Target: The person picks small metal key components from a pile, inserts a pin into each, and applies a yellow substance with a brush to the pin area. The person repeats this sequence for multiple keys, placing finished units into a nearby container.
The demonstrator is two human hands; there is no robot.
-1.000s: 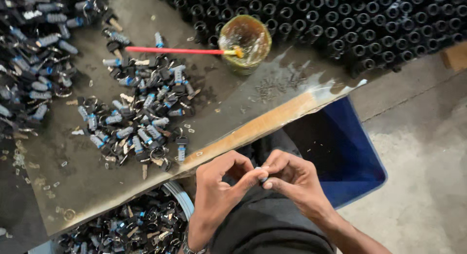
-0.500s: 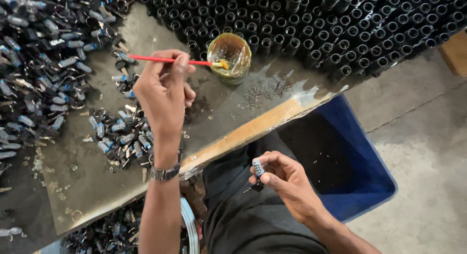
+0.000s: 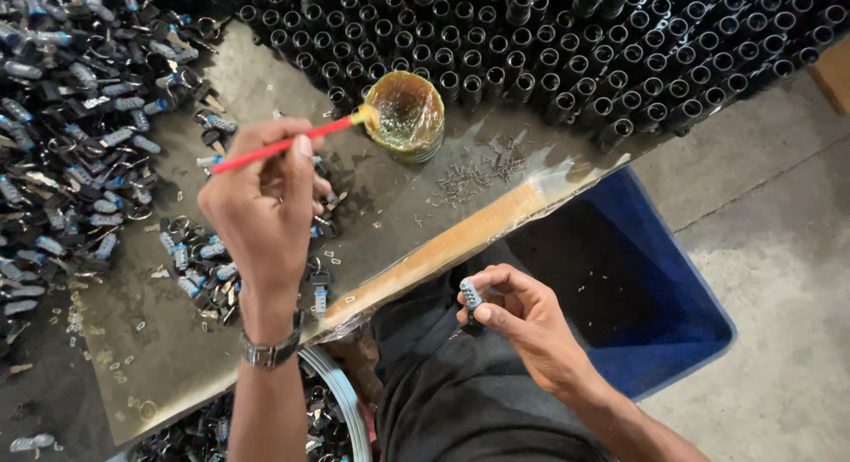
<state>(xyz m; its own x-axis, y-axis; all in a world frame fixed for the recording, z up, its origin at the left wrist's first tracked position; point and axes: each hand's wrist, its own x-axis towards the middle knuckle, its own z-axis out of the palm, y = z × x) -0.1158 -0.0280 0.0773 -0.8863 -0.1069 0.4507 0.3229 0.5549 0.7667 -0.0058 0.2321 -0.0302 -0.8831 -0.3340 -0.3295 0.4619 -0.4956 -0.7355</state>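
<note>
Red brush sits pinched in the left hand, fingers closed round its thin handle, with the yellowish tip resting at the rim of the cup. That cup is clear, smeared with amber glue, and stands on the board just in front of rows of black tubes packed upright. The right hand is held low over the lap, thumb and fingertips closed on a small part, silver-blue on top with a dark lower end. A watch circles the left wrist. Small pins lie scattered on the board to the right of the cup. Heaps of similar blue-and-black parts cover the board's left side, and a smaller pile lies under the left hand. A wooden edge runs along the board's near side. Beside the right hand stands a blue bin on the concrete floor.
</note>
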